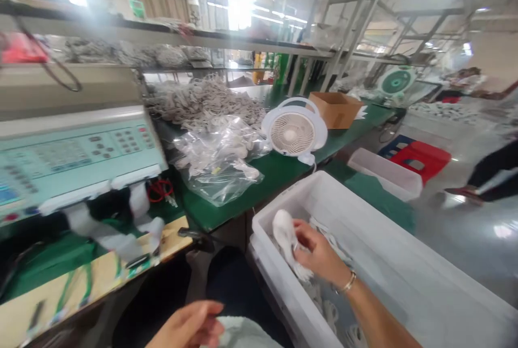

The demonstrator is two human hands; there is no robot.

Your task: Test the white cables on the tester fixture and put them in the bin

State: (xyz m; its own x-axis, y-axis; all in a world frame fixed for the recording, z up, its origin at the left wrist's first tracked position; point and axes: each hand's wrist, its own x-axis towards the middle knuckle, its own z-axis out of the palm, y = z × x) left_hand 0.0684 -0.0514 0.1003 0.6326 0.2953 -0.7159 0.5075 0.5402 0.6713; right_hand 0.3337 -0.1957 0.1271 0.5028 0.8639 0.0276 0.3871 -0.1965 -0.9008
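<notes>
My right hand (318, 251), with a bracelet at its wrist, reaches into the white plastic bin (380, 234). Its thumb and fingers are closed on a white bundled cable (285, 234) with a thick rounded end, held near the bin's left wall. More white cables (329, 310) lie at the bottom of the bin below it. Low in the view, my left hand (194, 323) hovers over my lap, its fingers loosely bent and apart with nothing visible in them.
A pale green tester (76, 148) stands left, with ribbon cables running to a wooden board (44, 305). On the green bench (246, 189) are a clear bag of cables (220, 159), a heap of cables (210, 100), a white fan (293, 132) and a cardboard box (338, 113). A red stool (423, 159) stands right.
</notes>
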